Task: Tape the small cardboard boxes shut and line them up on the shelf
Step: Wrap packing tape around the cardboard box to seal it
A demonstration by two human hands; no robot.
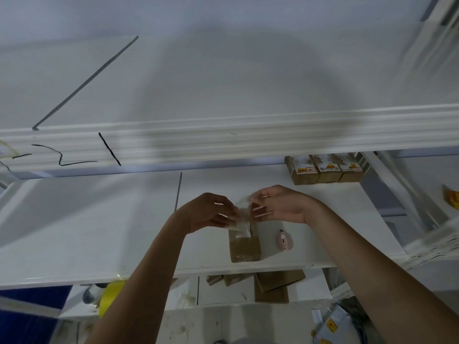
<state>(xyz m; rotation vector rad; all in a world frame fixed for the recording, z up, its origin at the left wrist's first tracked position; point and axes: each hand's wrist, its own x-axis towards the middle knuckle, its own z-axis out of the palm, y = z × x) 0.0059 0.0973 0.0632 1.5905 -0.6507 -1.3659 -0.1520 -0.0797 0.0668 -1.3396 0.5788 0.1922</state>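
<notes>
Small cardboard box [244, 247] lying on white shelf [99, 232], near its front edge, a little right of centre; near face glossy with clear tape, contents not visible. Strip of clear tape [242, 216] stretched just above the box's far end, lower end touching the box top. Left hand [207, 213] at the strip's left side, fingers curled in, thumb and fingertips pinching the tape. Right hand [280, 204] at the strip's right side, thumb and forefinger pinching the tape, other fingers loosely extended toward the left hand. Pink tape cutter [285, 239] just right of the box, apart from it, flat on the shelf. Row of three taped boxes [327, 168] with printed labels far behind and right of the box, against the back of the shelf, touching side by side. Wide bare shelf surface left of the box; narrow strip of shelf between box and front edge. Upper shelf rail [223, 140] overhanging well beyond the box, black marker scrawls on its left part. Lower shelf under the box: flattened cardboard pieces [273, 284] right below, yellow tape roll [111, 296] below-left. Blue bag [332, 324] on floor, below-right of the box. Frame blurred at right edge; white upright post there.
</notes>
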